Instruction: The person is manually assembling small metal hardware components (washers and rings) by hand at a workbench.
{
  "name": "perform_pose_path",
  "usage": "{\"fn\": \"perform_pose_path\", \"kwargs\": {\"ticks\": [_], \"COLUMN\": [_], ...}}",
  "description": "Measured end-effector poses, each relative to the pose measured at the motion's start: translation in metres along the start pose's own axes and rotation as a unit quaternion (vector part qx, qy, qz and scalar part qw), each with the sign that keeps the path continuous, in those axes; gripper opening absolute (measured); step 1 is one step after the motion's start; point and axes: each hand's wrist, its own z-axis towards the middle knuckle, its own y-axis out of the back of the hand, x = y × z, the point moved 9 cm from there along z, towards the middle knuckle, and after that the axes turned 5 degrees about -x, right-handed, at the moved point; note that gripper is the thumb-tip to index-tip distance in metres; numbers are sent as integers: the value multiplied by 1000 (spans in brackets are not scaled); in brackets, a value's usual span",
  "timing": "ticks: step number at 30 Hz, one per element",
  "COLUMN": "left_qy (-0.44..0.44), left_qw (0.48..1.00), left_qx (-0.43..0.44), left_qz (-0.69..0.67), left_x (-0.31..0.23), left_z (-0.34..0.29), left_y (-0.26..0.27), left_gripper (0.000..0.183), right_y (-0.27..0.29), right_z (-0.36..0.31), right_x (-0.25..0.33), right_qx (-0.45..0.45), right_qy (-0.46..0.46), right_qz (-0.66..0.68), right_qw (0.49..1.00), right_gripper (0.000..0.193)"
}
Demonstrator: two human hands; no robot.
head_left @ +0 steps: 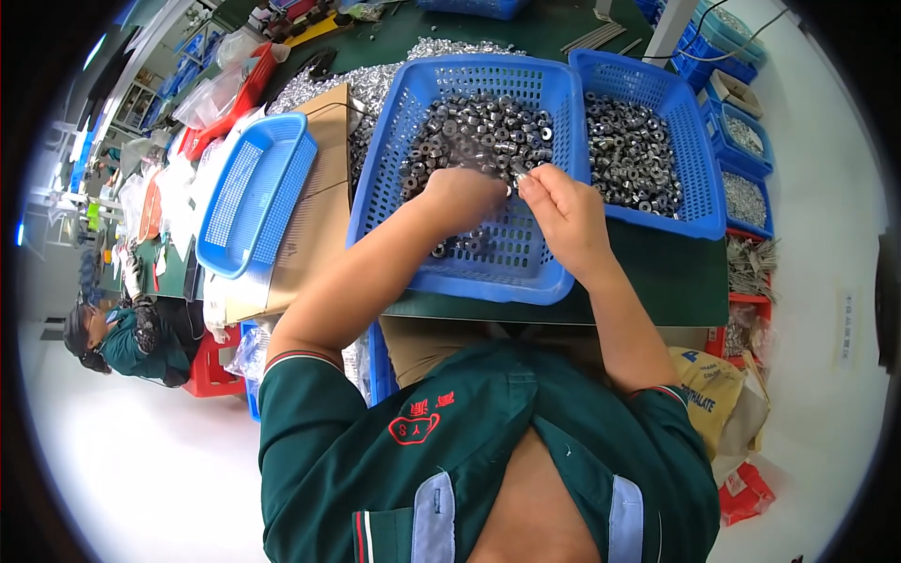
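Note:
A large blue perforated basket [427, 283] stands in front of me with many small, dark metal ring-shaped parts [483, 122] heaped in its far half. My left hand [465, 199] is over the middle of this basket, its fingers smeared by motion, so what they hold cannot be made out. Beside it, near the basket's right wall, my right hand [568, 220] is closed in a pinch on a small shiny metal part [520, 173]. A second blue basket [702, 211] on the right holds more such metal parts [633, 155].
An unfilled blue basket [277, 220] rests on cardboard [319, 202] at the left. Loose silvery parts [450, 47] lie behind on the green table [657, 281]. Blue bins [746, 141] line the right side. Another person [141, 338] sits at the far left.

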Motion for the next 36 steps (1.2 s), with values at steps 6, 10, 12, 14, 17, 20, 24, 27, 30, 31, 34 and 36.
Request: {"fn": "perform_pose_path", "kwargs": {"ticks": [6, 10, 12, 14, 17, 20, 24, 27, 30, 31, 34, 36], "left_qy": [-5, -18, -17, -1, -3, -15, 9, 9, 116, 119, 79, 80], "left_qw": [990, 987, 986, 983, 983, 981, 991, 957, 651, 603, 534, 546], "left_qx": [65, 73, 74, 83, 77, 99, 68, 3, 99, 86, 91, 62], "left_qz": [127, 142, 148, 166, 168, 167, 114, -289, -744, -784, -837, -832], "left_x": [-2, -3, -6, -6, -4, -3, 19, 18, 6, 1, -3, -5], "left_z": [2, 1, 0, -2, -3, -1, 6, 12, 3, 2, 1, -1], "left_y": [-26, -30, -29, -29, -26, -28, -32, -5, 4, 8, 15, 20], "left_gripper": [23, 20, 20, 20, 22, 24, 25, 22, 12, 9, 6, 9], "right_y": [0, 1, 1, 1, 1, 1, 1, 1, 2, 1, 1, 1], "right_z": [-1, -1, -1, -2, -2, -1, 1, 0, -2, -2, -2, -2], "right_x": [1, 3, 2, 3, 3, 4, 5, 6, 3, 0, 7, 8], "right_qx": [3, 4, 4, 4, 3, 2, -3, 3, 6, 14, 4, 0], "right_qy": [4, 7, 8, 11, 17, 19, 23, 10, 4, -12, 7, 6], "right_qz": [3, -1, 6, 10, 13, 15, 19, 26, 22, 19, -2, -11], "right_qw": [1000, 1000, 1000, 1000, 1000, 1000, 1000, 1000, 1000, 1000, 1000, 1000], "right_gripper": [23, 22, 22, 22, 22, 21, 21, 21, 18, 15, 19, 18]}}
